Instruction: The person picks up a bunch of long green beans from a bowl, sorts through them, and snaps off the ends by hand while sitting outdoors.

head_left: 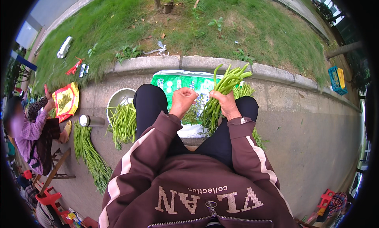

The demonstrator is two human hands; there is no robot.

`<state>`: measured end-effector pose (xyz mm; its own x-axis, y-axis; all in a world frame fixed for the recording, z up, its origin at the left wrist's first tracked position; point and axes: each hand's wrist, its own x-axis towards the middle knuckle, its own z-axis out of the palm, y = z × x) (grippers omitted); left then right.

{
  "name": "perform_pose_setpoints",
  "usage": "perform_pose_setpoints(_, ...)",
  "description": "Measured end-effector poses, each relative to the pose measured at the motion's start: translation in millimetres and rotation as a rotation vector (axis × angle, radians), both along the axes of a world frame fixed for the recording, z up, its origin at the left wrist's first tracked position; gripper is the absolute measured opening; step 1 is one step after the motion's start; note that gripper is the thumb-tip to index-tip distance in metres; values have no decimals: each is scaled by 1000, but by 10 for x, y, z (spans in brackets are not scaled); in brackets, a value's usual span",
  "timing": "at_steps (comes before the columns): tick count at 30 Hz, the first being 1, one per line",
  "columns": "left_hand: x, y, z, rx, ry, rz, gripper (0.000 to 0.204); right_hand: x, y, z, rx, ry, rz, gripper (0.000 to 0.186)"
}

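Head view: right grip (227, 103) wrapped round a bunch (226, 83) of green stems, tilted, above the sack (162, 83); left grip (183, 103) pressed together just beside it, can't tell if anything's pinched; looks partway: scraps (192, 115) on the sack suggest some trimming done; stems in the bowl (121, 94) may be finished, can't confirm; bunch in hand seems in progress; leafy pile (90, 152) at left probably remaining.

Bright diffuse daylight; soft shadows; kerb (199, 62) fisheye-bowed.
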<state>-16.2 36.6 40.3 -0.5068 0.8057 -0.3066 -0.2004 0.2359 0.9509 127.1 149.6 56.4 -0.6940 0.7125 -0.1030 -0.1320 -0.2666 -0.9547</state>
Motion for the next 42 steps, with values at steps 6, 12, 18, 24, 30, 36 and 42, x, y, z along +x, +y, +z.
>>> perform_pose_setpoints(6, 101, 49, 457, 147, -297, -176, 39, 34, -82, 205, -106, 79, 181, 34)
perform_pose_setpoints(12, 265, 141, 644, 380, 343, -440, 56, 44, -23, 93, -62, 108, 247, 39)
perform_pose_setpoints(18, 296, 216, 757, 426, 816, -374, 59, -19, -105, 225, -110, 121, 145, 34)
perform_pose_setpoints(24, 85, 308, 1058, 306, -7, -659, 54, -32, -144, 466, 124, 47, 350, 39)
perform_pose_setpoints(30, 104, 323, 1102, 393, -96, -510, 38, -108, -61, 648, 87, -37, 376, 41)
perform_pose_setpoints(36, -17, 349, 1160, 386, -155, -47, 26, 31, -216, 713, 738, -390, -77, 57)
perform_pose_setpoints(42, -143, 569, 1015, 272, 141, 51, 12, -169, -764, 1191, 1208, -90, 17, 23)
